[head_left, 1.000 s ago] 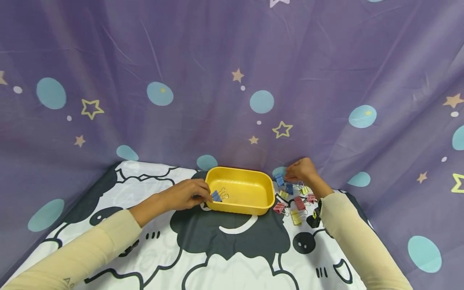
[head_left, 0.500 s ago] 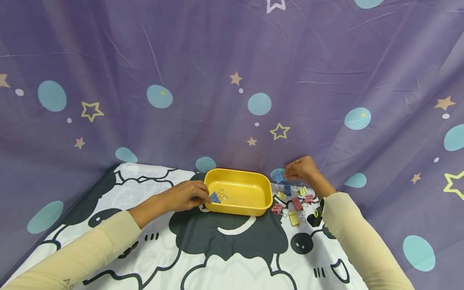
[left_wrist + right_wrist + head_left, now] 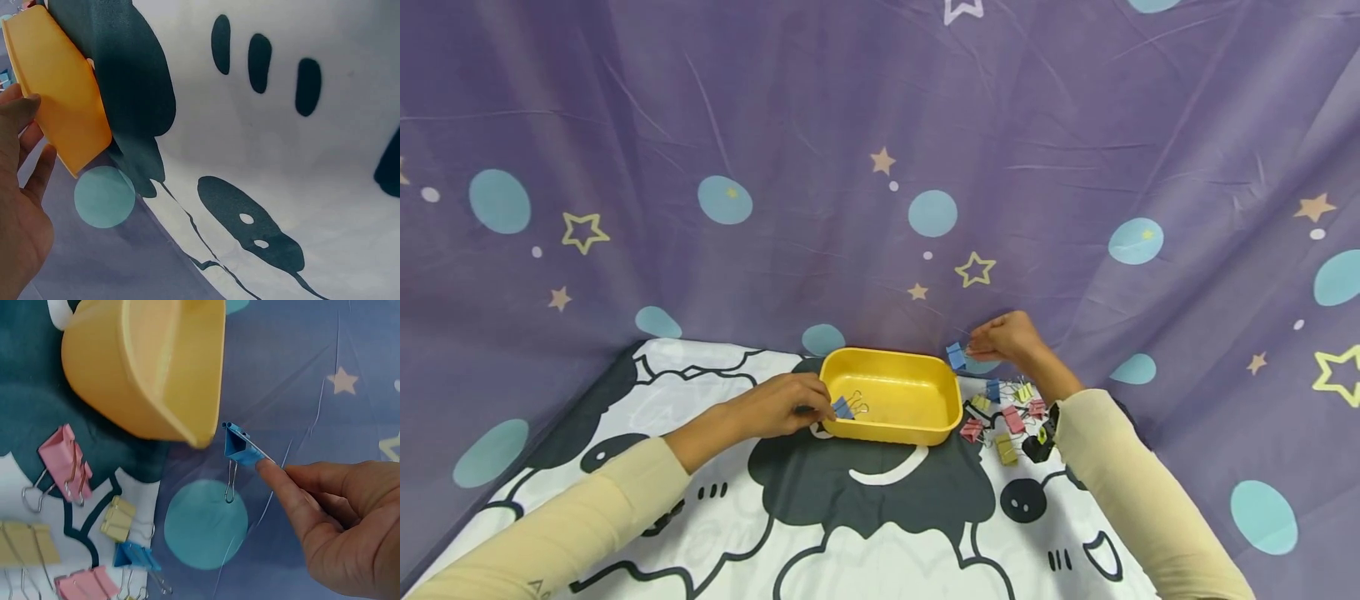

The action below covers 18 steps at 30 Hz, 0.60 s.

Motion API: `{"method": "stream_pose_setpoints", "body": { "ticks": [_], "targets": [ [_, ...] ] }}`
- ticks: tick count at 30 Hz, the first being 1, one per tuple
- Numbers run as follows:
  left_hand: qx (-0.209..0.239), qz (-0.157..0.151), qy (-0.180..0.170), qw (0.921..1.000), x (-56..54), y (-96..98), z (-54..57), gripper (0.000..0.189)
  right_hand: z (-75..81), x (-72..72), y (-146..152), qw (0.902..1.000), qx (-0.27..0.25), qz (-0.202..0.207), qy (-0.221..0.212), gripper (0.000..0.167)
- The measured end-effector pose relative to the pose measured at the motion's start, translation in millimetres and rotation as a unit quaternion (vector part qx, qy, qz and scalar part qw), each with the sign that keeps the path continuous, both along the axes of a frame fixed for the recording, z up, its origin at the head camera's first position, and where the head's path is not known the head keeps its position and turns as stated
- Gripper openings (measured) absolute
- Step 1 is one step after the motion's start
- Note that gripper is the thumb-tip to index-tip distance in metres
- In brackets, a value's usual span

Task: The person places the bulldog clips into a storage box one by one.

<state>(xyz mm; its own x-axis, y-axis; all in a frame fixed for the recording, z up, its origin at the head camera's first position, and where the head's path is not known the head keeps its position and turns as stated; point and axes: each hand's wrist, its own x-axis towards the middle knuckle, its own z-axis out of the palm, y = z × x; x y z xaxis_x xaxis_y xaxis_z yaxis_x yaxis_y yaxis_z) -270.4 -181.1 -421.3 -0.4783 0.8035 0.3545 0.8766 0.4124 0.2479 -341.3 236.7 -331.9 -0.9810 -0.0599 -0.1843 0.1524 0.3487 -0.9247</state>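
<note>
My left hand [image 3: 790,405] grips the left end of a yellow plastic bin [image 3: 891,434], thumb over the rim in the left wrist view. A blue binder clip [image 3: 843,408] lies inside at that end, its wire handles pointing up. Between thumb and fingertips my right hand [image 3: 1011,335] pinches a second blue binder clip [image 3: 237,450] by one wire handle. The other handle hangs down loose. In the head view this clip is beside the bin's far right corner, outside the rim.
Right of the bin lie several loose binder clips: pink ones [image 3: 59,459], yellow ones [image 3: 1006,450] and a blue one [image 3: 134,555]. A black object [image 3: 1037,447] sits by the right sleeve. The cloth [image 3: 880,567] has cartoon sheep; a purple curtain [image 3: 820,250] rises behind.
My right hand has lifted the blue binder clip and carried it left, closer to the bin's corner. The left hand has stayed on the bin's rim.
</note>
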Motion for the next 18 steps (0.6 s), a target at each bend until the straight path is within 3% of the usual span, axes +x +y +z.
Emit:
{"method": "stream_pose_setpoints", "body": {
  "ticks": [18],
  "targets": [
    [-0.003,0.006,-0.003,1.0000,0.4,0.6,2.9,0.025,-4.7,-4.7,-43.2,0.9993,-0.008,0.036,-0.012,0.038]
  ]
}}
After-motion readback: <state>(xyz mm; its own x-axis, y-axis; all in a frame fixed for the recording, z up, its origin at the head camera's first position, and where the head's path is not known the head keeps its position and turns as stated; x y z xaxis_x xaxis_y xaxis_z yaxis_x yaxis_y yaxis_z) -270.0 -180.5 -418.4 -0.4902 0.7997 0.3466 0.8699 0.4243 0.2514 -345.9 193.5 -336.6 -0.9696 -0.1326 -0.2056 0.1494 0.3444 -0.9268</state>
